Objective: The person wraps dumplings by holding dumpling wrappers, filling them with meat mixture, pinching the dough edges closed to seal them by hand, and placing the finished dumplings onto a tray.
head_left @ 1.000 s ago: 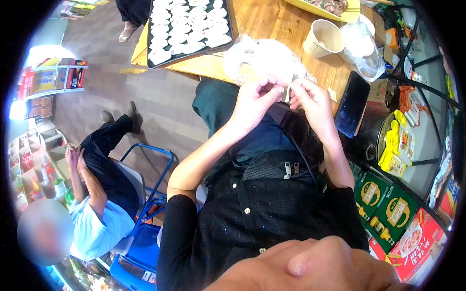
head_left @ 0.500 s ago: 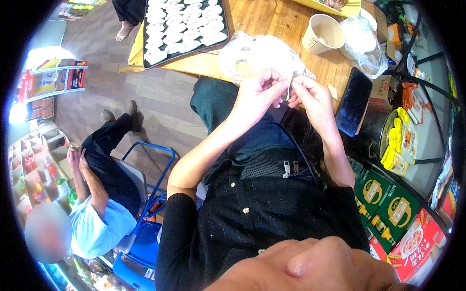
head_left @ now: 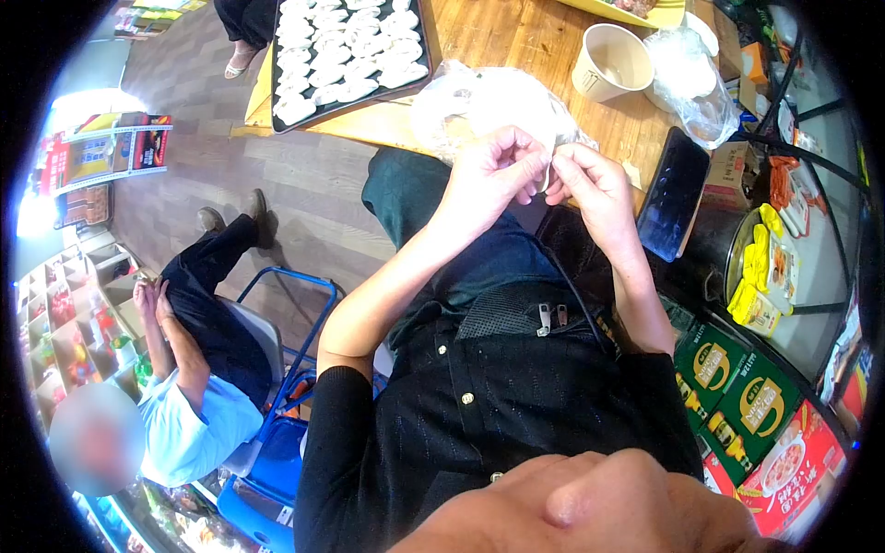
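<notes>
Both hands meet at the near table edge, around a thin white piece that looks like a dough wrapper (head_left: 550, 161). My left hand (head_left: 493, 180) pinches its left side between thumb and fingers. On the other side, my right hand (head_left: 590, 189) has thumb and fingertips closed on it. Just beyond the fingers lies a crumpled clear plastic bag (head_left: 461, 101) with white contents. A black tray (head_left: 424, 81) at the table's far left bears rows of white folded dough pieces (head_left: 332, 55).
A paper cup (head_left: 612, 63), another plastic bag (head_left: 691, 83) and a dark phone (head_left: 674, 194) are at the right. Part of a yellow tray (head_left: 668, 14) with filling shows at the top. A person in light blue (head_left: 203, 424) sits at the left, near blue chairs (head_left: 277, 461).
The view has shifted slightly, so the tray sits a little further up and left. My hands stay together at the white piece, with only small finger movements.
</notes>
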Available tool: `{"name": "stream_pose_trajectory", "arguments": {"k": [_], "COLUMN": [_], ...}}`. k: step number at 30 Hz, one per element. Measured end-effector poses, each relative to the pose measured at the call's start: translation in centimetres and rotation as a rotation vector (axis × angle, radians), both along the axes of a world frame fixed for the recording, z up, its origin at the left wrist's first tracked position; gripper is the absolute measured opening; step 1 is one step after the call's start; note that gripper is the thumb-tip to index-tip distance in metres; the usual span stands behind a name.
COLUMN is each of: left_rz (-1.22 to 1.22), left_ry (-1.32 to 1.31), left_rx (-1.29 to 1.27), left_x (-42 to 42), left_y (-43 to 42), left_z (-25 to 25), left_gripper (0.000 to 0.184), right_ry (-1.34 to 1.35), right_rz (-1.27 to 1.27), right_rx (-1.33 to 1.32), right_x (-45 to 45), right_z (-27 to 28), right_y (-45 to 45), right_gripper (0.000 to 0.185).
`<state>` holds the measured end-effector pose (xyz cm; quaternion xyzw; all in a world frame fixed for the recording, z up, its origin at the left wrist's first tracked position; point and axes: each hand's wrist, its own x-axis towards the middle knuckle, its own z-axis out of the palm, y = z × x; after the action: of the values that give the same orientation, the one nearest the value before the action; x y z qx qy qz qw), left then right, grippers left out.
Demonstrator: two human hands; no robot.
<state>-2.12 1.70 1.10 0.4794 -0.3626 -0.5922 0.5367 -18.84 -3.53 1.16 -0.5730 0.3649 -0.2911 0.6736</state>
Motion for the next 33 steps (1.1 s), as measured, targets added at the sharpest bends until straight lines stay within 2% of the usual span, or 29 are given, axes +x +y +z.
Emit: {"name": "stream_pose_trajectory", "arguments": {"k": [17,33], "left_rz": [-0.020,-0.062], "left_ry": [-0.079,-0.236], "left_rx": [-0.028,-0.006], "left_x": [-0.12,0.14], "left_y": [-0.16,-0.23], "left_z": [-0.72,-0.38], "left_gripper": [0.017,0.015], "right_ry": [0.111,0.069], "right_rz": [-0.024,-0.038], "right_rx": [-0.074,-0.054], "right_x": [0.29,0.34], "right_z": [-0.22,-0.36], "right_y": [0.10,-0.18], "right_gripper": [0.018,0.020]}}
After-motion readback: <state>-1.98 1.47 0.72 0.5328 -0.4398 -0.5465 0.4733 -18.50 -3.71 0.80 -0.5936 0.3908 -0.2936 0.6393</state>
